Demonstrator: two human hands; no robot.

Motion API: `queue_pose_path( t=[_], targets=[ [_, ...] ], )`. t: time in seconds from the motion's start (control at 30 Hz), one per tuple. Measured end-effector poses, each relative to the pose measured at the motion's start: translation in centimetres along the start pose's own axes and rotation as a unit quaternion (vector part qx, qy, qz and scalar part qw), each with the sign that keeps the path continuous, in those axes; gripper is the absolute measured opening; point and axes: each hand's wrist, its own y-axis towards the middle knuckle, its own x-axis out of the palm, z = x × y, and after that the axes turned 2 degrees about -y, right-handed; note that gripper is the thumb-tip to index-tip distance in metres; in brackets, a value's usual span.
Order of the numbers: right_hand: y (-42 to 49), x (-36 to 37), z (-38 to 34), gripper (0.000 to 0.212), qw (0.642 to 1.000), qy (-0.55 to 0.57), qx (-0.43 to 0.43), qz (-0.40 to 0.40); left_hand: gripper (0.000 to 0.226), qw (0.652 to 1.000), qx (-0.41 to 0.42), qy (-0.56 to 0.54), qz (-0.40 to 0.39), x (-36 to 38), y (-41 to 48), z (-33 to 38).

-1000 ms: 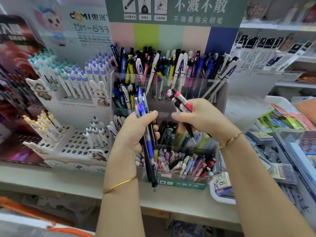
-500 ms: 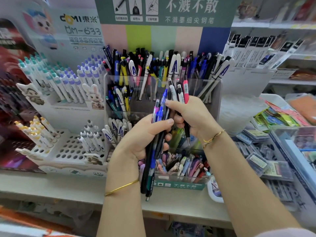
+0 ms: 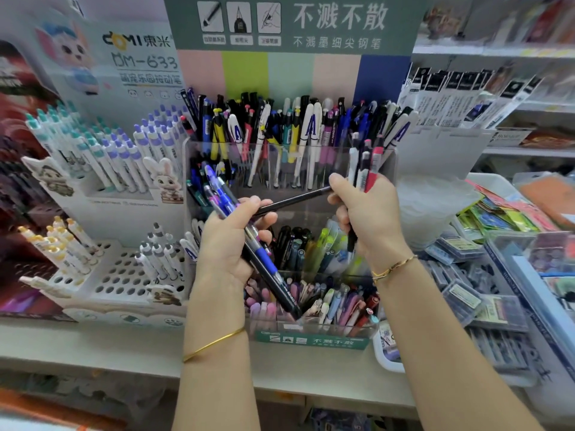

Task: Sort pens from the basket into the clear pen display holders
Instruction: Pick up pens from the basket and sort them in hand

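Since the earlier frame the hands had parted. The right hand [image 3: 370,213] pinched a black pen [image 3: 292,200], its far end by the thumb of the left hand [image 3: 230,241], whose fingers curled round a bundle of blue pens [image 3: 263,261] before the clear holder [image 3: 305,222].

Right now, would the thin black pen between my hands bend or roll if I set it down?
Probably stiff: the black pen spans straight from the left hand, gripping other pens, to the right hand without sagging. Its slim, smooth-looking barrel would likely roll on the flat shelf.
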Motion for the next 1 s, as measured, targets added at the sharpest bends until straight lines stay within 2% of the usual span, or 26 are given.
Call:
queue_pose_path(
  t=[0.07, 0.17, 0.23, 0.27, 0.37, 0.47, 0.57, 0.63, 0.7, 0.8, 0.87, 1.0],
  targets=[
    [0.2, -0.7, 0.0, 0.025, 0.982, -0.185, -0.037, 0.006, 0.011, 0.997, 0.041, 0.053, 0.041, -0.4, 0.3, 0.0],
    [0.3, -1.2, -1.1, 0.039, 0.887, -0.445, -0.124, 0.01, 0.017, 0.983, 0.078, 0.155, 0.063, -1.1, 0.7, 0.1],
    [0.1, -0.7, -2.3, 0.039, 0.838, -0.515, -0.177, -0.035, 0.018, 0.979, 0.072, 0.189, 0.038, -1.1, 0.7, 0.1],
    [-0.1, -0.4, -2.7, 0.038, 0.833, -0.515, -0.189, -0.077, 0.016, 0.979, 0.063, 0.195, 0.02, -0.9, 0.6, 0.1],
    [-0.6, 0.3, -3.1, 0.034, 0.867, -0.417, -0.158, -0.222, 0.014, 0.983, 0.039, 0.18, -0.023, -0.3, 0.3, 0.0],
    [-1.0, 0.3, -3.0, 0.021, 0.894, -0.297, -0.095, -0.322, 0.01, 0.983, 0.045, 0.177, -0.027, -0.3, 0.3, -0.1],
    [-1.1, 0.2, -2.6, 0.013, 0.884, -0.247, -0.06, -0.391, 0.008, 0.983, 0.052, 0.175, -0.034, -0.4, 0.6, -0.2],
    [-1.3, 0.1, -2.4, 0.016, 0.882, -0.255, -0.05, -0.392, 0.012, 0.986, 0.048, 0.157, -0.04, -0.3, 0.6, -0.4],
    [-1.3, -0.1, -2.1, 0.024, 0.9, -0.233, -0.037, -0.366, 0.018, 0.989, 0.038, 0.137, -0.04, -0.2, 0.5, -0.5],
    [-1.0, -0.2, -1.8, 0.022, 0.938, -0.095, 0.022, -0.333, 0.022, 0.987, 0.042, 0.148, -0.04, -0.1, 0.5, -0.6],
    [-0.9, 0.2, -1.9, 0.015, 0.942, -0.01, 0.056, -0.331, 0.023, 0.984, 0.044, 0.162, -0.052, 0.2, 0.5, -0.9],
    [-1.7, 1.6, -1.6, 0.017, 0.949, 0.003, 0.028, -0.315, 0.035, 0.985, 0.059, 0.163, -0.02, 1.1, 0.6, -1.4]
  ],
)
